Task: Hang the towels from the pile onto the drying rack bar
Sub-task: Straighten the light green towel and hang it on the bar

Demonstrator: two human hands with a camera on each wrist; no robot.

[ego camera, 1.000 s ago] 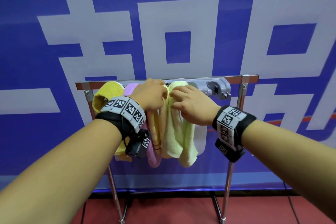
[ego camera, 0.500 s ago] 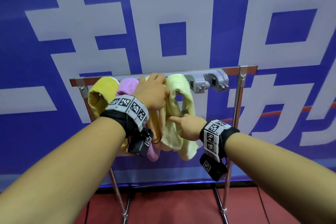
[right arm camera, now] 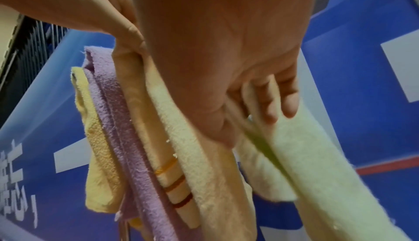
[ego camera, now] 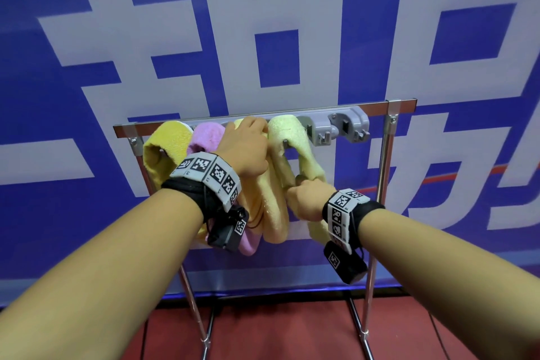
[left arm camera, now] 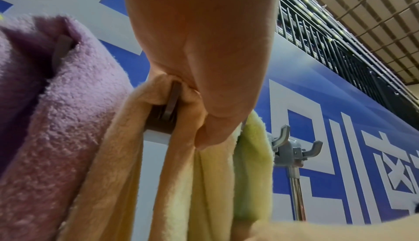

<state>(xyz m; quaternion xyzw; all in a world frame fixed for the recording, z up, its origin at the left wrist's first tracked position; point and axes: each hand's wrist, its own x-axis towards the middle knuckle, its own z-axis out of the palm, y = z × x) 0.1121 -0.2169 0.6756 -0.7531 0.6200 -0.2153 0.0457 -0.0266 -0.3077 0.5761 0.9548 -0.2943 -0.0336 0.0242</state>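
Four towels hang from the hook strip on the rack bar (ego camera: 377, 104): yellow (ego camera: 166, 149), purple (ego camera: 206, 137), peach (ego camera: 263, 202) and pale green (ego camera: 289, 137). My left hand (ego camera: 248, 137) is up at the bar and pinches the top of the peach towel (left arm camera: 140, 137) where it loops over a hook (left arm camera: 173, 99). My right hand (ego camera: 304, 187) is lower down. Its fingers (right arm camera: 274, 101) curl round the hanging fold of the pale green towel (right arm camera: 301, 164), beside the peach towel (right arm camera: 181, 137). No pile is in view.
Grey hooks (ego camera: 347, 126) at the right end of the strip carry nothing. The rack's chrome legs (ego camera: 377, 184) stand on a red floor (ego camera: 292, 330), close before a blue and white banner wall (ego camera: 277, 52).
My right hand has slid from the top of the pale green towel down its hanging part and now grips it lower. The left hand has stayed at the bar.
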